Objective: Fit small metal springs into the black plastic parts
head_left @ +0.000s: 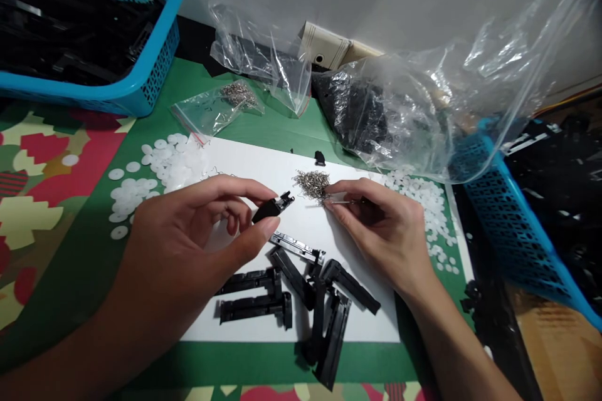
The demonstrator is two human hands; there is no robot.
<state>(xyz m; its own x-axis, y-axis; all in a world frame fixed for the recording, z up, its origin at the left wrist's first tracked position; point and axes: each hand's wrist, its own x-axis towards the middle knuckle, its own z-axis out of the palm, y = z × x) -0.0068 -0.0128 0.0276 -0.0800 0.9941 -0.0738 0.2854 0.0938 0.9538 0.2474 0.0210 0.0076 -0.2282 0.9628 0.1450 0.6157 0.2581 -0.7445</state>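
Note:
My left hand [207, 225] pinches a small black plastic part [269, 208] between thumb and forefinger, its notched end facing right. Over the right side of the white sheet [249, 160], my right hand [376, 219] is closed on a thin metal tool that looks like tweezers [345, 202]. Those fingertips are at the edge of a pile of tiny metal springs [311, 184]; whether a spring is caught there I cannot tell. Below the hands lie several long black plastic parts [294, 276], some crossing one another. A small black piece [320, 158] sits just behind the springs.
White plastic discs [176, 163] spread at the left, smaller white pieces [423, 200] at the right. Blue baskets of black parts stand at the back left [160, 44] and right [508, 232]. A bag of springs [216, 109] and a large clear bag [399, 113] lie behind.

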